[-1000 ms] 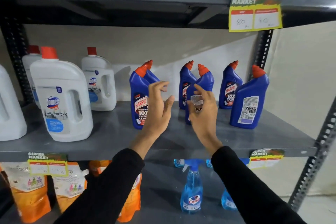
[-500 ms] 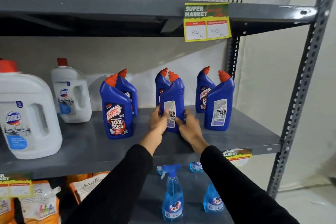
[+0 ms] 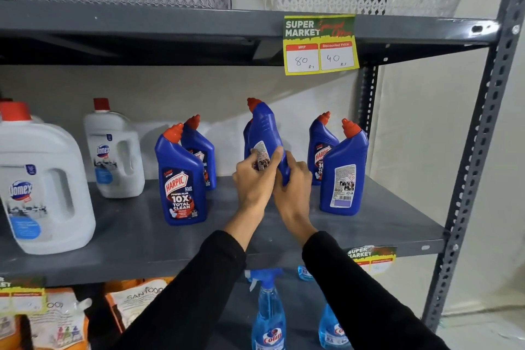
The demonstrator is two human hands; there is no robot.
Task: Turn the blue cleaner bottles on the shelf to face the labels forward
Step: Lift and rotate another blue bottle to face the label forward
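Several blue cleaner bottles with orange caps stand on the grey middle shelf (image 3: 122, 239). My left hand (image 3: 252, 179) and my right hand (image 3: 292, 182) both grip the middle blue bottle (image 3: 265, 128), lifted off the shelf and tilted, its white back label half turned to the left. The front left bottle (image 3: 180, 179) shows its front label. The front right bottle (image 3: 342, 173) shows its white back label. Behind stand a back left bottle (image 3: 200, 148) and a back right bottle (image 3: 321, 145) with front labels; another is mostly hidden behind the held one.
Large white jugs (image 3: 42, 185) (image 3: 113, 150) stand at the shelf's left. A yellow price tag (image 3: 319, 44) hangs from the upper shelf edge. Baskets sit on top. Spray bottles (image 3: 268, 312) and orange pouches fill the lower shelf. A grey upright post (image 3: 477, 150) bounds the right side.
Both hands closed on the middle bottle, then raised it off the shelf and twisted it, so its back label now faces left. The view has shifted closer and rightward.
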